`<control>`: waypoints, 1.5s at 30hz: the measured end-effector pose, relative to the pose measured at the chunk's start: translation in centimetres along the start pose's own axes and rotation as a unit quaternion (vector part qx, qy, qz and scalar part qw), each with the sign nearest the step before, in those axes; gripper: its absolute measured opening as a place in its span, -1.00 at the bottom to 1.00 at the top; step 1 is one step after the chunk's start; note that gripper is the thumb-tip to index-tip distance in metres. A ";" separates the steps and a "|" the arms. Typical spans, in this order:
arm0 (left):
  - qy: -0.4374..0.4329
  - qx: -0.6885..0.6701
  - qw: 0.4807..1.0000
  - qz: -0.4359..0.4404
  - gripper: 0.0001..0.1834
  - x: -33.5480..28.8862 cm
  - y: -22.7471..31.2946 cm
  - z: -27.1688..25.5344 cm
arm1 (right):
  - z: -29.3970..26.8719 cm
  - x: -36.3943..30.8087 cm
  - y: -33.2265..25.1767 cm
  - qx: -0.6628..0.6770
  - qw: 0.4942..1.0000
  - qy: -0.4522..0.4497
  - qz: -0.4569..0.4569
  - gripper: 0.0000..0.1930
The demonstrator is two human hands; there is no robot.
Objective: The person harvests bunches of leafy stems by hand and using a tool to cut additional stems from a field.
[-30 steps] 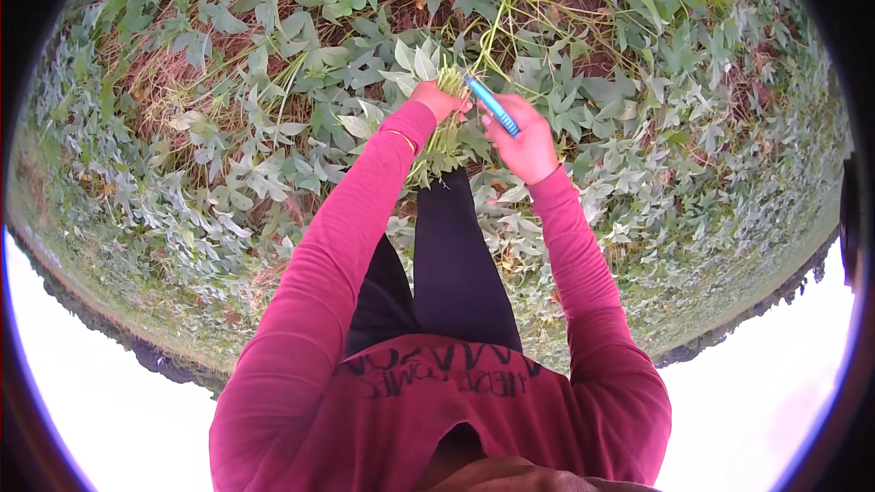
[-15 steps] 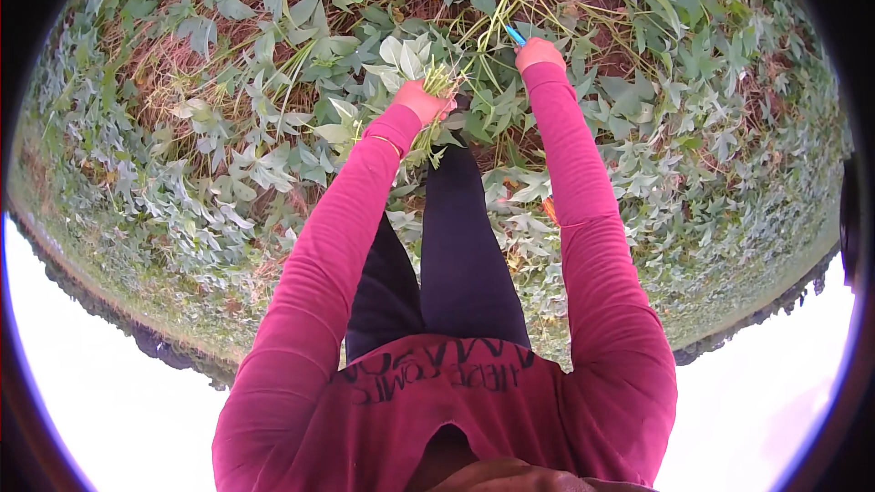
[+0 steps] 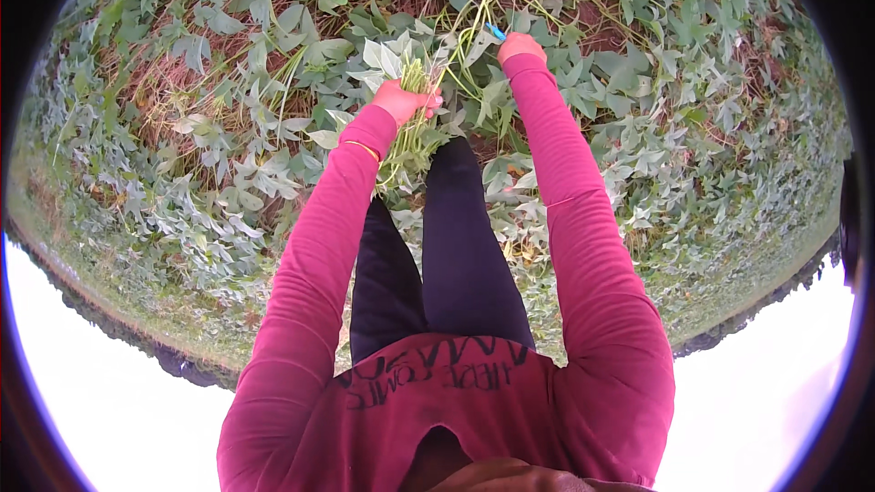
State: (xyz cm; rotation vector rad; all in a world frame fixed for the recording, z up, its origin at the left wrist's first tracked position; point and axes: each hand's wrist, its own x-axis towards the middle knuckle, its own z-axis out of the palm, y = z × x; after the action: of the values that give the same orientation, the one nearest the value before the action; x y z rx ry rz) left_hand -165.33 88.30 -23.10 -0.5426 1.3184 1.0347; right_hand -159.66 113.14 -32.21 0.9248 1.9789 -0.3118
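Note:
My left hand (image 3: 399, 102) is closed around a bunch of leafy green vine stems (image 3: 419, 80). Cut-looking stem ends stick up above the fist, and leaves hang below it beside my leg. To the right and a little farther off, my right hand (image 3: 522, 47) is closed on a slim blue tool (image 3: 495, 31). Only its blue part shows past the fingers, so its exact kind is unclear. Long pale-green vines (image 3: 483, 14) run up from between my two hands. The blue tool is close to these vines; whether it touches them I cannot tell.
Low vines with lobed leaves (image 3: 629, 91) spread over the ground all around. Dry reddish straw and soil (image 3: 169, 82) show through at the left. My dark-trousered legs (image 3: 469, 246) stand among the plants below my hands.
Both hands have moved slightly left, and my right hand is a little higher. The bunch has shifted with my left hand. The blue tool now sits nearer the long vines.

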 end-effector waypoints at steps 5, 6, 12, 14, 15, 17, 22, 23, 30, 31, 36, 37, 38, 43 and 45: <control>0.056 0.018 0.998 0.039 -0.64 -4.2 -4.4 -1.2 | -0.4 -1.1 3.1 0.039 0.996 0.076 0.023 -0.75; 0.104 0.073 0.991 0.042 -0.64 -6.0 -4.6 -0.6 | -0.6 -3.1 3.6 0.219 0.972 0.081 0.041 -0.78; 0.178 0.061 0.962 0.197 -0.58 -15.0 -11.4 3.5 | -0.1 -21.2 -0.3 0.740 0.656 -0.147 -0.005 -0.74; 0.168 0.165 0.954 0.183 -0.48 -17.2 -11.0 5.3 | -0.6 -24.4 -2.0 0.750 0.648 -0.131 -0.028 -0.71; 0.172 0.204 0.947 0.177 -0.60 -18.0 -10.8 6.3 | -1.0 -25.3 -2.6 0.764 0.630 -0.138 -0.038 -0.71; 0.178 0.200 0.945 0.185 -0.63 -19.8 -9.8 7.3 | -2.4 -26.5 -3.5 0.758 0.638 -0.128 -0.051 -0.72; 0.138 -0.157 0.951 0.228 -0.65 -22.0 -7.1 5.4 | -11.1 -25.8 -2.5 0.737 0.657 -0.053 -0.151 -0.69; 0.124 -0.237 0.935 0.231 -0.65 -22.0 -6.2 4.2 | -13.1 -25.5 -1.9 0.661 0.719 0.026 -0.212 -0.70; 0.129 -0.431 0.819 0.357 -0.64 -27.3 1.0 2.0 | -13.7 -35.3 -7.4 0.368 0.822 -0.023 -0.434 -0.84; 0.149 -0.401 0.828 0.364 -0.64 -27.6 0.6 1.4 | -14.0 -36.1 -8.1 0.377 0.826 -0.068 -0.413 -0.83; 0.142 -0.207 0.908 0.334 -0.63 -28.2 -2.9 -4.3 | -16.1 -36.4 -10.6 0.313 0.842 -0.278 -0.340 -0.76; 0.148 -0.141 0.925 0.319 -0.62 -28.5 -3.5 -5.4 | -16.4 -36.2 -11.1 0.294 0.837 -0.313 -0.338 -0.75; 0.180 -0.085 0.931 0.306 -0.60 -29.6 -3.6 -6.6 | -16.5 -36.3 -12.1 0.275 0.845 -0.316 -0.333 -0.74; 0.302 -0.069 0.888 0.341 -0.61 -28.1 -7.2 -11.5 | -13.5 -36.6 -17.6 0.275 0.852 -0.296 -0.332 -0.70; 0.370 -0.165 0.844 0.351 -0.63 -28.4 -7.4 -13.7 | -11.7 -37.9 -21.3 0.354 0.850 -0.165 -0.354 -0.70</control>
State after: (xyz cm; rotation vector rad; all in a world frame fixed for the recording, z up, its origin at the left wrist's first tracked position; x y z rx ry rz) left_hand -163.99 64.89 -0.75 -0.7869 2.1307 1.7869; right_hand -170.35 86.40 2.39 0.4510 1.8071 -1.5938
